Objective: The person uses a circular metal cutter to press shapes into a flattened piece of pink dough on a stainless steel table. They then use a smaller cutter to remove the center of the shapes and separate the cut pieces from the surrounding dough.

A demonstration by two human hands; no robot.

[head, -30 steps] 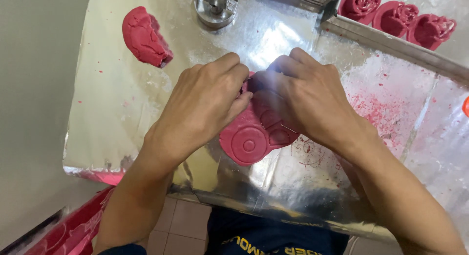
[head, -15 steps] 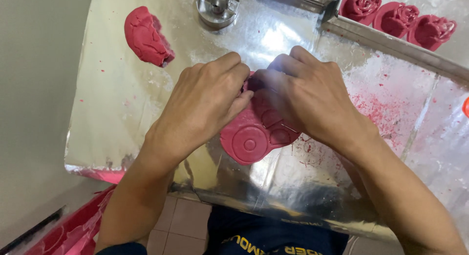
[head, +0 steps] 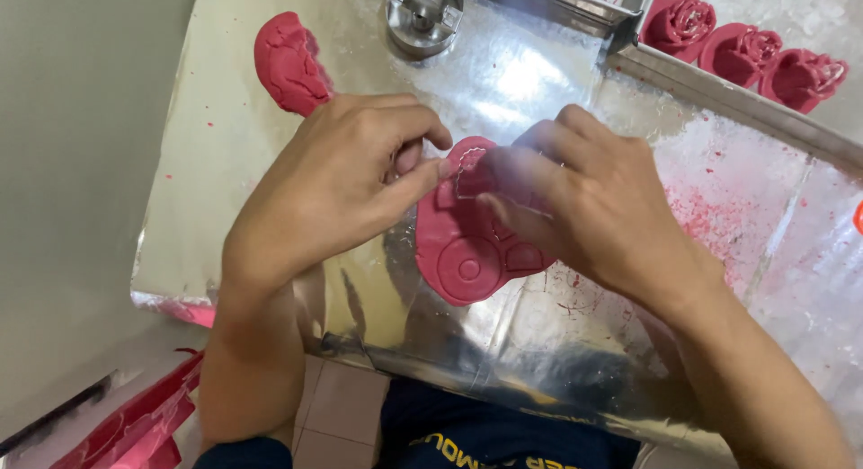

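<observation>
Since half a second ago our fingers have spread a little, showing more of the flattened pink dough sheet on the foil-covered table. Our left hand curls with thumb and forefinger pinching the sheet's top edge; our right hand presses half-open on a small metal cutter, we judge. We should press evenly, steadying the sheet. Beyond lie a pink dough lump, a round steel cutter and dough roses

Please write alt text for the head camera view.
Two bare hands, left hand and right hand, press a flat pink dough sheet on a foil-covered table. Three pink dough roses sit behind, beside a pink dough lump.
</observation>
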